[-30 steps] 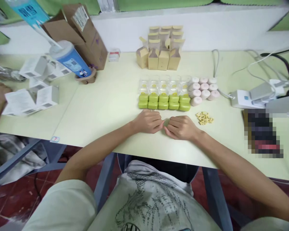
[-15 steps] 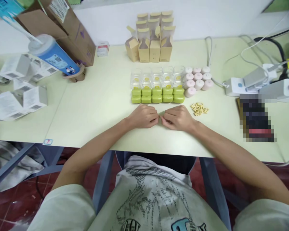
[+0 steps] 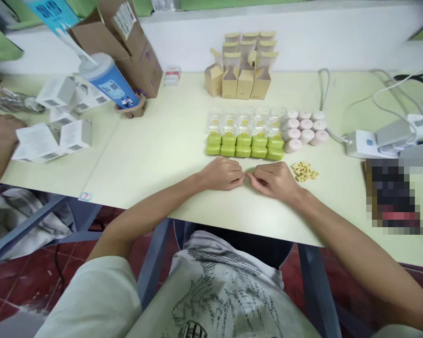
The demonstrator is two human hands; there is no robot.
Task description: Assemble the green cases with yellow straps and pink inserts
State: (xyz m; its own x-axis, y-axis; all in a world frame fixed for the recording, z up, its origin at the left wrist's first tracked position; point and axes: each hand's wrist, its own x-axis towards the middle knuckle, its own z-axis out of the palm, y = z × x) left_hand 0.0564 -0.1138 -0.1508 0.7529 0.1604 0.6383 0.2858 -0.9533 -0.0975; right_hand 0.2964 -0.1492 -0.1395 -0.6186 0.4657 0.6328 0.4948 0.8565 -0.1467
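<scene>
My left hand (image 3: 224, 173) lies on the table with its fingers curled into a loose fist. Facing it, my right hand (image 3: 274, 180) is likewise closed, thumb forward, and the two nearly touch. Nothing shows in either. Just beyond them stands a row of small green cases (image 3: 243, 151) with raised clear lids (image 3: 246, 117). Pale pink cylinders (image 3: 306, 136) are grouped to the right of the cases. A small pile of yellow looped pieces (image 3: 304, 172) rests close to my right hand.
Open cardboard boxes (image 3: 245, 84) stand by the wall. White boxes (image 3: 75, 136), a blue cup (image 3: 114, 84) and a large brown carton (image 3: 141, 61) are at left. Another person's hand (image 3: 3, 126) is at far left. A power strip (image 3: 363, 143) and pixelated dark object (image 3: 391, 195) lie right.
The view has swung leftward, so the tabletop things appear farther right. Another person's hand has come into view at the far left. My hands stay closed, close together.
</scene>
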